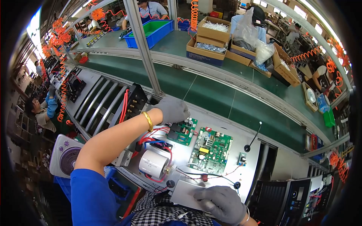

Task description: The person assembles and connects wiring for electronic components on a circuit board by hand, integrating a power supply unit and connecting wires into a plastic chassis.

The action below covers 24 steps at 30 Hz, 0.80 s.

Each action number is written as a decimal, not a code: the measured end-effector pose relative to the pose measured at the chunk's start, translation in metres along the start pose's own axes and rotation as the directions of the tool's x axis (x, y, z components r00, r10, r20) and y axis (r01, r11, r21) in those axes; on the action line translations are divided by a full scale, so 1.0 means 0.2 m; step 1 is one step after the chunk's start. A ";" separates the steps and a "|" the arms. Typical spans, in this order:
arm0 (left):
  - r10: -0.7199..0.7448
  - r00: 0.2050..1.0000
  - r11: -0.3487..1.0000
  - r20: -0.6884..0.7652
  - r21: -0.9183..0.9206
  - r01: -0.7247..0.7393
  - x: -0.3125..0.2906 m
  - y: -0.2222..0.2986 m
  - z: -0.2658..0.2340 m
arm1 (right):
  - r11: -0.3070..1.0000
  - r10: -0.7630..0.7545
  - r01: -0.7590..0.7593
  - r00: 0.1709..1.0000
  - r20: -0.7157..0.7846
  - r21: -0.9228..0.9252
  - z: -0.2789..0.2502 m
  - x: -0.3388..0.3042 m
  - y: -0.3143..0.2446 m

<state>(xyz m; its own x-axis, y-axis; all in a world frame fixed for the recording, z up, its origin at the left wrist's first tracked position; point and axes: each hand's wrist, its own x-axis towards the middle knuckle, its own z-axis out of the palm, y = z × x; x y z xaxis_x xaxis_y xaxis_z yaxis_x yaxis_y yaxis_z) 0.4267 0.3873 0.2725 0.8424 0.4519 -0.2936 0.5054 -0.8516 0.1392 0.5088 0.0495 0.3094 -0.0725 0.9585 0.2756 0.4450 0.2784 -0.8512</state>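
The left hand [171, 109], in a grey glove with a gold bangle [148, 121] at the wrist, is curled shut with its fingers pressed down on the far edge of the small green circuit board [183, 132]; whether it pinches anything there cannot be told. The right hand [222, 203], also gloved in grey, lies nearly flat with fingers loosely bent on a plain grey metal plate [184, 194] at the near edge of the scene, holding it down rather than clasping it.

Both boards sit on a pale metal panel [249, 165] that rests on the worktop. Just right of the small board lies a larger green circuit board [211, 150], the two nearly touching. Near and left of the small board lies a silver cylinder-shaped capacitor [152, 164] on its side, with red and blue wires [154, 140] looping from it toward the small board. Thin black and red leads run across the panel between the plate and the larger board, ending at a black grommet [236, 185]. A tiny board [241, 158] sits at the panel's right side.

Beyond the panel runs a green conveyor belt [226, 101], and on its far side stand cardboard boxes [211, 37] and a blue bin [151, 33]. A white fan [66, 156] lies at the near left.
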 end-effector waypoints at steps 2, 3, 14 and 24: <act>-0.058 0.998 0.998 0.010 -0.028 0.058 -0.02 0.03 -0.04 | 1.000 -0.001 0.001 1.000 -0.007 0.011 -0.01 0.00 0.00; -0.118 0.993 0.991 0.018 -0.058 0.119 -0.03 0.04 -0.04 | 1.000 -0.001 0.001 1.000 -0.010 0.012 -0.01 -0.01 0.01; -0.131 0.991 0.969 -0.015 -0.212 0.124 0.01 -0.06 0.01 | 1.000 -0.006 0.006 1.000 0.007 0.030 -0.02 -0.02 0.02; -0.126 0.992 0.969 -0.029 -0.220 0.117 0.00 -0.02 0.01 | 0.999 0.009 -0.010 1.000 0.020 0.053 -0.03 -0.02 0.02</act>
<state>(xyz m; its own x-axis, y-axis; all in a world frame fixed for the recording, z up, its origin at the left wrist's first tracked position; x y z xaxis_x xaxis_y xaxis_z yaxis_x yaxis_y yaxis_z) 0.4237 0.3903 0.2706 0.7769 0.5636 -0.2808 0.6291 -0.7135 0.3084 0.5151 0.0456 0.3075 -0.0861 0.9620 0.2592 0.3974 0.2718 -0.8765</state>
